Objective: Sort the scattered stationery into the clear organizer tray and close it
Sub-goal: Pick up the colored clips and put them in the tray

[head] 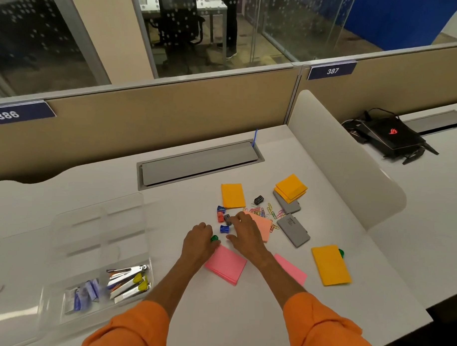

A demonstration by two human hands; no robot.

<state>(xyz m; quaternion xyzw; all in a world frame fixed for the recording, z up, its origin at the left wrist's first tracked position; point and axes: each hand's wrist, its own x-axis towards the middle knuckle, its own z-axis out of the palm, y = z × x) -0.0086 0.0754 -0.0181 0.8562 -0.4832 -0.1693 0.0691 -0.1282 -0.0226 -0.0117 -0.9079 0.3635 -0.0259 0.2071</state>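
The clear organizer tray (64, 234) lies open at the left of the desk, with staplers (127, 282) and small blue-white packets (82, 296) in its near compartments. My left hand (197, 243) curls over a green sharpener (214, 239). My right hand (246, 231) rests with fingers spread over a salmon note pad (262, 224), fingertips touching a grey sharpener (227, 219). Blue sharpeners (224, 229) and a red one (220, 218) lie between the hands. Coloured paper clips (266, 211) are scattered beyond.
Orange note pads (232, 195) (290, 188) (330, 265), pink pads (225, 264) (290, 269), grey cases (294, 229) (288, 204), a black sharpener (258, 199) and another green one (340, 253) lie around. A cable hatch (199, 162) sits behind; a white divider (347, 161) bounds the right.
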